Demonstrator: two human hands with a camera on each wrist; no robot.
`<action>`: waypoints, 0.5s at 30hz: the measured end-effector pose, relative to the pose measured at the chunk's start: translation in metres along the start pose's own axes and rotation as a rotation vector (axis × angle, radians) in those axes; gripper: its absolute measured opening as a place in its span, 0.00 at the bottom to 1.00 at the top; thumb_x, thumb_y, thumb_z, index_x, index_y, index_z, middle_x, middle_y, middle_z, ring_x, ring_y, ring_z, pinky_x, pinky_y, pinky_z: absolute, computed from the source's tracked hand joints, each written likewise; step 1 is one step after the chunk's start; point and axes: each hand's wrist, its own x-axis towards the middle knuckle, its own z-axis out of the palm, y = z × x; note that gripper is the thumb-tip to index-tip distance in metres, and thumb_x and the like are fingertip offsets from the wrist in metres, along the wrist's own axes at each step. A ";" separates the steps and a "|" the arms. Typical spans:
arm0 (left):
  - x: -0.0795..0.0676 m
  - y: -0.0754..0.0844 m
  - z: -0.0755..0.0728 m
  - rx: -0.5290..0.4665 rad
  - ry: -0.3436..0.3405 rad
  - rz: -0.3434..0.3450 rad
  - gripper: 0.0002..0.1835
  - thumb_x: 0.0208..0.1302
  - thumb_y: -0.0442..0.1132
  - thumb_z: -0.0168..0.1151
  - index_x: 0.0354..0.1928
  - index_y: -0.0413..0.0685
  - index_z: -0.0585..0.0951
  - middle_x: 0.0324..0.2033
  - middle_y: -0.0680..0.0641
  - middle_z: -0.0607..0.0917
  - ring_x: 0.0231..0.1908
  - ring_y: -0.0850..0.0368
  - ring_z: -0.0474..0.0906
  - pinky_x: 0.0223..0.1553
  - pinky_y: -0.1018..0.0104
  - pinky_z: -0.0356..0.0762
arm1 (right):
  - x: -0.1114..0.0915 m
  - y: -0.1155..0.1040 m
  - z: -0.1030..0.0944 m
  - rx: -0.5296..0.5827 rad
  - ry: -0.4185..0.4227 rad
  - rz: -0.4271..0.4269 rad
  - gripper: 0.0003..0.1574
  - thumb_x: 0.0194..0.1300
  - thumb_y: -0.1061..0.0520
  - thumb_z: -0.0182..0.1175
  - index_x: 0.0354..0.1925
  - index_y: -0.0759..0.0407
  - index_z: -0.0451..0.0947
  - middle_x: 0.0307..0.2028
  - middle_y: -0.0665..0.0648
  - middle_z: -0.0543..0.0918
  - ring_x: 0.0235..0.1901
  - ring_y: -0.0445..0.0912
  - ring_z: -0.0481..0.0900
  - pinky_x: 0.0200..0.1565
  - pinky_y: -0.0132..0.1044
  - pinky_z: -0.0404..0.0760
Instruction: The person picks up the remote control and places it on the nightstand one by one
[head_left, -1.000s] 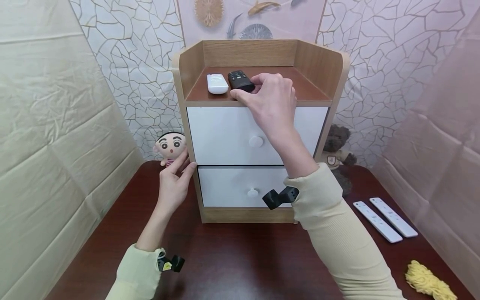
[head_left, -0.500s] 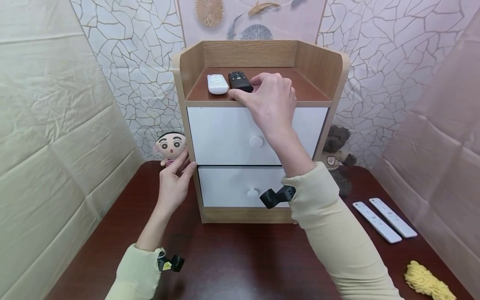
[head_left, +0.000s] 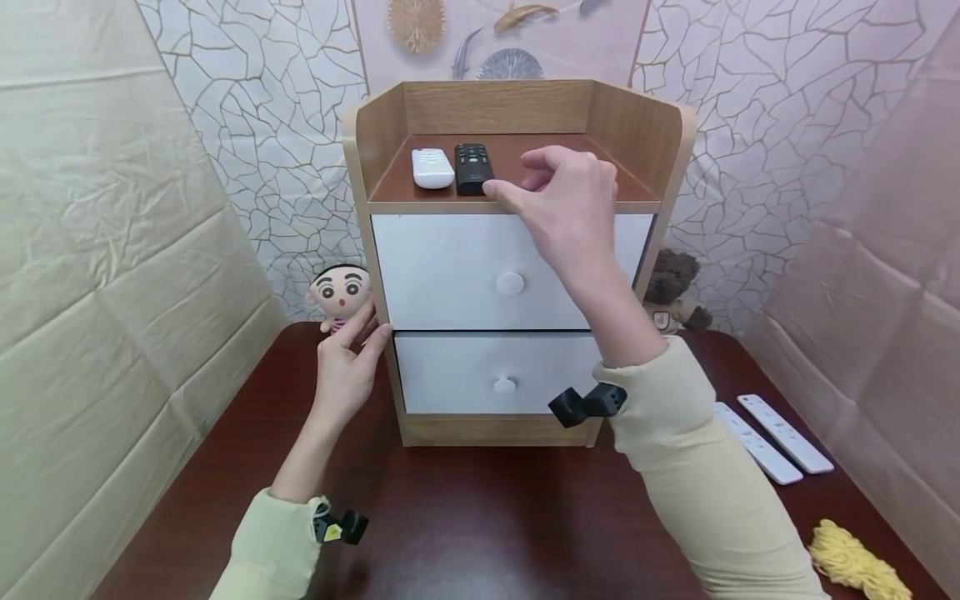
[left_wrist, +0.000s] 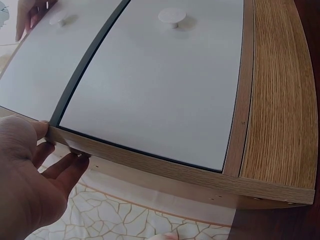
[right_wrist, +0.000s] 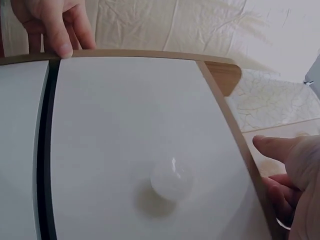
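A small wooden cabinet (head_left: 498, 427) with two white drawers stands at the centre of the head view. On its brown top lie a white remote control (head_left: 432, 169) and, just right of it, a black remote control (head_left: 472, 171). My right hand (head_left: 566, 204) is over the front edge, thumb tip right at the black remote's near corner, fingers spread apart with nothing between them. My left hand (head_left: 347, 367) grips the cabinet's left edge, thumb on the front and fingers along the side wall. In the left wrist view those fingers (left_wrist: 67, 170) bend against the outer side.
Round white knobs (head_left: 510, 284) stick out of both drawer fronts. A plush doll (head_left: 341, 292) sits behind the left hand, a brown teddy bear (head_left: 671, 279) at the right. Two long white remotes (head_left: 786, 433) and yellow yarn (head_left: 858, 560) lie on the dark table (head_left: 465, 517).
The black remote has turned from slanted to nearly straight, beside the white one. My right hand has let go of it and moved right. The left hand has stayed put.
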 end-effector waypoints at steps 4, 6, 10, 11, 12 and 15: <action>0.000 0.001 0.000 0.003 -0.002 -0.007 0.26 0.74 0.31 0.62 0.71 0.36 0.72 0.64 0.35 0.78 0.61 0.43 0.78 0.54 0.74 0.80 | -0.008 0.009 -0.016 0.003 0.075 -0.068 0.28 0.61 0.46 0.77 0.53 0.61 0.87 0.37 0.60 0.89 0.45 0.50 0.83 0.59 0.39 0.71; 0.000 0.001 0.000 0.004 -0.003 -0.006 0.26 0.74 0.31 0.62 0.71 0.36 0.72 0.63 0.35 0.78 0.61 0.43 0.78 0.54 0.75 0.80 | -0.013 0.015 -0.024 0.010 0.111 -0.088 0.27 0.61 0.47 0.77 0.53 0.61 0.87 0.37 0.60 0.89 0.40 0.48 0.84 0.54 0.35 0.75; 0.000 0.002 0.000 0.004 -0.005 -0.001 0.26 0.74 0.31 0.62 0.71 0.35 0.72 0.63 0.35 0.79 0.61 0.43 0.78 0.53 0.76 0.80 | -0.022 0.030 -0.041 0.086 0.216 -0.161 0.23 0.60 0.52 0.78 0.50 0.64 0.88 0.35 0.61 0.88 0.33 0.39 0.82 0.40 0.24 0.80; 0.000 0.002 0.000 0.005 -0.005 -0.001 0.26 0.74 0.31 0.62 0.71 0.35 0.72 0.63 0.35 0.79 0.61 0.43 0.78 0.54 0.75 0.80 | -0.024 0.034 -0.045 0.106 0.244 -0.175 0.23 0.59 0.54 0.78 0.49 0.65 0.88 0.34 0.61 0.88 0.31 0.37 0.80 0.38 0.22 0.80; 0.000 0.002 0.000 0.006 -0.006 -0.002 0.26 0.74 0.31 0.62 0.71 0.35 0.72 0.63 0.35 0.79 0.61 0.43 0.78 0.54 0.75 0.80 | -0.026 0.038 -0.050 0.121 0.270 -0.189 0.22 0.58 0.55 0.79 0.48 0.65 0.88 0.34 0.62 0.88 0.30 0.35 0.79 0.38 0.21 0.79; 0.000 0.002 0.000 0.007 -0.010 -0.004 0.26 0.74 0.32 0.62 0.71 0.35 0.72 0.64 0.36 0.78 0.62 0.43 0.78 0.55 0.73 0.80 | -0.034 0.050 -0.065 0.124 0.319 -0.181 0.22 0.57 0.55 0.79 0.47 0.65 0.88 0.32 0.56 0.88 0.30 0.32 0.78 0.41 0.21 0.76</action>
